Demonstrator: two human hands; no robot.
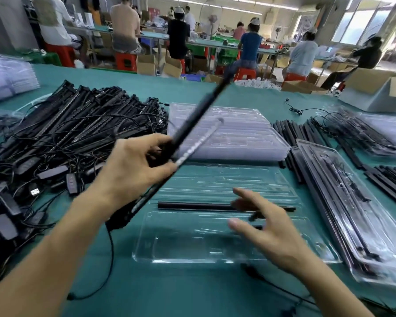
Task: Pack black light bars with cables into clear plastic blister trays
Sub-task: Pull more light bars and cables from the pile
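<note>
My left hand (135, 165) grips black light bars (199, 113) near their middle, holding them raised and tilted up toward the far right; a cable hangs from their lower end. An open clear blister tray (192, 248) lies on the green table in front of me, with one black bar (192, 205) lying across it. My right hand (261, 227) hovers over the tray's right half with fingers spread and relaxed, holding nothing; whether it touches the bar is unclear.
A big heap of black light bars with cables and controllers (62, 131) fills the left. A stack of empty trays (233, 131) sits behind the open one. Loose black bars (290, 133) and packed trays (352, 202) lie right. A cardboard box (375, 92) stands far right.
</note>
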